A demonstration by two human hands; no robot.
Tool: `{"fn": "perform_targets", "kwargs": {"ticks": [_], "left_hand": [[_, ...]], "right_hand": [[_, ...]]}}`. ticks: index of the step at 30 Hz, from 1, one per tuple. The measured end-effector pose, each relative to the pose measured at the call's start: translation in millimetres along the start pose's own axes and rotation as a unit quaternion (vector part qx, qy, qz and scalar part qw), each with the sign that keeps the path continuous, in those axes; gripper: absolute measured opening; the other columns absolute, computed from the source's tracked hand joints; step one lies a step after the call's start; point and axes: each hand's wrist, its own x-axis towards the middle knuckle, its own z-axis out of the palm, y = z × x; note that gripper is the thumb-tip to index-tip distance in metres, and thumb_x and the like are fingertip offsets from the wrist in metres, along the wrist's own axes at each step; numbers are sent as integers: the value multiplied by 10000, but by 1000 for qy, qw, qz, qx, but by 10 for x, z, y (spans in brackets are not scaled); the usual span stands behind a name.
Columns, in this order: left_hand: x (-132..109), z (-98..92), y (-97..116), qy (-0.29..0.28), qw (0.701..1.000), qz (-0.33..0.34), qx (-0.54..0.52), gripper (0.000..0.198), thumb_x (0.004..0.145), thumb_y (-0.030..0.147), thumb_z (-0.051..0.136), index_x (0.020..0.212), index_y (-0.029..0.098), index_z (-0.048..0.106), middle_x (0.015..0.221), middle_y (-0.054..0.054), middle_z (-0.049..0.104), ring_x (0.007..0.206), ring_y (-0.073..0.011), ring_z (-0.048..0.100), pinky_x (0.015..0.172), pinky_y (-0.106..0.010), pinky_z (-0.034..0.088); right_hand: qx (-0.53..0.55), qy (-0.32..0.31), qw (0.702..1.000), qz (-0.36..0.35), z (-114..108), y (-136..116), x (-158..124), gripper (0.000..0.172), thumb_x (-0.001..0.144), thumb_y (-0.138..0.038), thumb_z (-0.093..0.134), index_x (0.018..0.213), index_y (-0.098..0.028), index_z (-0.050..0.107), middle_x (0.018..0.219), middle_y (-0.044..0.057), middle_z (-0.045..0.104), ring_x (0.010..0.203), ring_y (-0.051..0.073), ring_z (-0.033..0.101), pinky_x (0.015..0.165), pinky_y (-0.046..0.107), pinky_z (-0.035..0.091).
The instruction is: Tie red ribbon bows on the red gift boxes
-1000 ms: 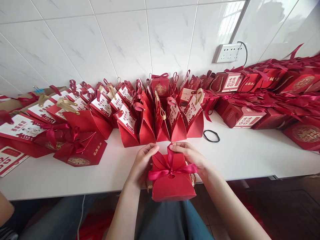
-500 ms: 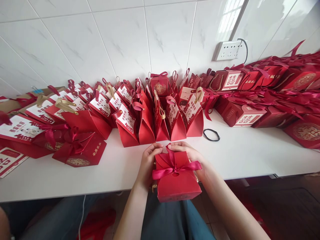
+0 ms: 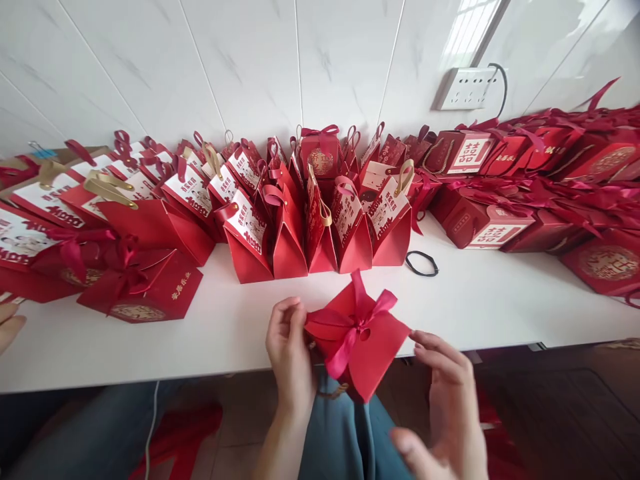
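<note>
A small red gift box (image 3: pixel 373 347) with a pink-red ribbon bow (image 3: pixel 356 321) hangs tilted over the front edge of the white table (image 3: pixel 480 307). My left hand (image 3: pixel 289 347) grips its left side, fingers closed on it. My right hand (image 3: pixel 447 400) is off the box, just to its right and lower, with fingers spread and nothing in it. Below the box my lap in blue jeans (image 3: pixel 340 433) shows.
Rows of red gift bags (image 3: pixel 295 227) and flat red boxes (image 3: pixel 145 293) line the wall side of the table, with more piled at the right (image 3: pixel 565 180). A black hair tie (image 3: pixel 421 263) lies right of centre. Another person's hand (image 3: pixel 9 327) shows at the left edge. A wall socket (image 3: pixel 465 88) is above.
My right hand has let go of the box and dropped to the lower right. The box has turned clockwise and tilted, now held by the left hand alone.
</note>
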Motion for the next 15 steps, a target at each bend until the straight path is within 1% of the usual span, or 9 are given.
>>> {"fn": "perform_targets", "kwargs": {"ticks": [2, 3, 5, 7, 9, 11, 12, 14, 15], "left_hand": [[-126, -66, -77, 2, 1000, 3, 10, 367, 697, 465, 737, 901, 228, 546, 749, 49, 541, 587, -82, 504, 517, -174, 390], [-196, -113, -118, -10, 1000, 4, 24, 361, 714, 471, 737, 908, 227, 555, 745, 41, 548, 594, -91, 512, 527, -183, 400], [-338, -227, -189, -49, 997, 21, 63, 329, 757, 474, 722, 912, 221, 580, 710, 24, 557, 610, -112, 528, 561, -205, 422], [-458, -344, -216, -86, 989, 74, 89, 243, 811, 434, 693, 854, 214, 599, 642, 16, 536, 598, -122, 513, 567, -222, 417], [-517, -432, -171, -112, 972, 184, 95, 161, 856, 356, 654, 790, 217, 606, 600, 14, 497, 597, -131, 492, 577, -242, 416], [-491, -458, -59, -125, 932, 319, 116, 106, 886, 271, 604, 791, 227, 621, 654, 0, 515, 660, -148, 510, 637, -266, 444], [-446, -441, 9, -129, 904, 382, 143, 75, 894, 231, 577, 853, 235, 640, 728, -14, 553, 724, -161, 537, 692, -281, 467], [-310, -347, 135, -140, 836, 477, 235, 211, 903, 169, 531, 1074, 234, 634, 994, -62, 619, 936, -199, 587, 835, -325, 497], [-232, -278, 180, -154, 795, 511, 288, 308, 901, 154, 528, 1197, 216, 589, 1147, -94, 603, 1073, -224, 576, 916, -354, 492]], "right_hand": [[-74, -80, 994, -20, 25, -12, 13, 770, 767, -575, 715, 1399, -283, 385, 1456, 151, 300, 1381, 378, 325, 1067, 505, 401], [-88, -104, 991, -16, 24, -1, 63, 789, 778, -556, 716, 1426, -291, 352, 1487, 149, 270, 1402, 376, 307, 1066, 503, 414], [-82, -141, 987, 7, -7, 42, 203, 706, 849, -471, 674, 1444, -316, 324, 1505, 130, 294, 1419, 348, 314, 1086, 504, 407], [-59, -143, 987, 44, -56, 93, 336, 620, 919, -389, 598, 1459, -338, 298, 1502, 110, 350, 1411, 314, 351, 1120, 519, 369], [-37, -101, 992, 72, -94, 127, 415, 564, 948, -367, 551, 1454, -341, 306, 1491, 102, 389, 1384, 299, 397, 1131, 534, 347], [-23, -56, 995, 80, -102, 130, 433, 515, 959, -368, 527, 1438, -333, 339, 1473, 102, 416, 1367, 296, 421, 1130, 542, 345], [-23, -44, 996, 74, -95, 121, 427, 507, 956, -376, 530, 1429, -328, 355, 1467, 103, 422, 1368, 301, 419, 1129, 548, 346], [-45, -41, 997, 54, -69, 96, 407, 585, 924, -407, 581, 1448, -324, 333, 1483, 113, 392, 1389, 323, 385, 1123, 572, 347], [-66, -47, 996, 43, -55, 87, 401, 662, 897, -426, 621, 1467, -326, 300, 1503, 120, 357, 1403, 336, 360, 1118, 587, 349]]}}
